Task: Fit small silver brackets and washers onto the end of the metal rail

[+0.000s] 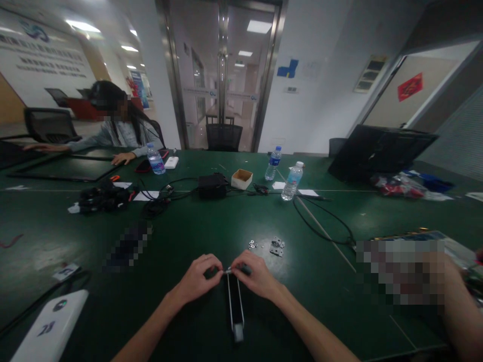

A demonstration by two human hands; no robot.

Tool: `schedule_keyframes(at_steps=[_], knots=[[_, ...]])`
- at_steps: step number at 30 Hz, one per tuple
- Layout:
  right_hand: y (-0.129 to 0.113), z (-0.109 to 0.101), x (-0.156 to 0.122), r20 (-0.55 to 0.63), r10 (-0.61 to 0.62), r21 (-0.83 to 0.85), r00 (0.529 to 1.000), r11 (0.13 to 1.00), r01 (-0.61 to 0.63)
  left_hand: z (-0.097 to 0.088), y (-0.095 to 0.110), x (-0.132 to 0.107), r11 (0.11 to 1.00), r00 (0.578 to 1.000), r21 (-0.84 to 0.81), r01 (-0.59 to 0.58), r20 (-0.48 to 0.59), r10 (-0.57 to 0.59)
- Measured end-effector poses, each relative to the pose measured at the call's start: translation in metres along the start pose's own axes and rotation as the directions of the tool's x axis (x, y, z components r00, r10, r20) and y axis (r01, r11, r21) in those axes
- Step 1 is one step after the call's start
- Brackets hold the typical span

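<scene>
A narrow black and silver metal rail (235, 305) lies on the green table (181, 251), pointing away from me. Both hands meet at its far end. My left hand (196, 278) is closed, its fingertips pinched at the rail's tip on something too small to name. My right hand (253, 274) is closed as well, gripping a small dark tool or part (244, 270) against that same end. Just beyond the hands lie several small washers (252, 245) and small metal brackets (276, 246).
A white device (51, 328) lies at the near left. Black cables (320, 221), a small cardboard box (242, 178), a black pouch (212, 185) and three water bottles (292, 181) sit mid-table. A person sits at the far left; another person's arm (462, 306) is at the right. A laptop (377, 151) stands far right.
</scene>
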State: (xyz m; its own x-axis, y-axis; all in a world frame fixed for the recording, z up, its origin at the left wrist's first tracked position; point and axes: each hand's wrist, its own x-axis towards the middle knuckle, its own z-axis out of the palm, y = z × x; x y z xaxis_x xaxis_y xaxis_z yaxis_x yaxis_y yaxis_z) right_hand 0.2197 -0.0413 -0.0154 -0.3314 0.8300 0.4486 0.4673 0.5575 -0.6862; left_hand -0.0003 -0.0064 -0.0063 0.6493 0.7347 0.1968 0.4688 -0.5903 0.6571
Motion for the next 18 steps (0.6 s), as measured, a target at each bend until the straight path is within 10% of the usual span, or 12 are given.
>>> schedule_keyframes(at_steps=[8, 18], knots=[[0.007, -0.025, 0.003, 0.140, 0.045, -0.260, 0.989, 0.966, -0.008, -0.015, 0.001, 0.002, 0.965, 0.948, 0.095, 0.245, 0.188, -0.259], [0.009, -0.032, 0.000, 0.352, 0.212, -0.301, 0.912, 0.948, -0.104, -0.005, -0.001, -0.002, 0.961, 0.952, 0.233, 0.149, 0.228, -0.203]])
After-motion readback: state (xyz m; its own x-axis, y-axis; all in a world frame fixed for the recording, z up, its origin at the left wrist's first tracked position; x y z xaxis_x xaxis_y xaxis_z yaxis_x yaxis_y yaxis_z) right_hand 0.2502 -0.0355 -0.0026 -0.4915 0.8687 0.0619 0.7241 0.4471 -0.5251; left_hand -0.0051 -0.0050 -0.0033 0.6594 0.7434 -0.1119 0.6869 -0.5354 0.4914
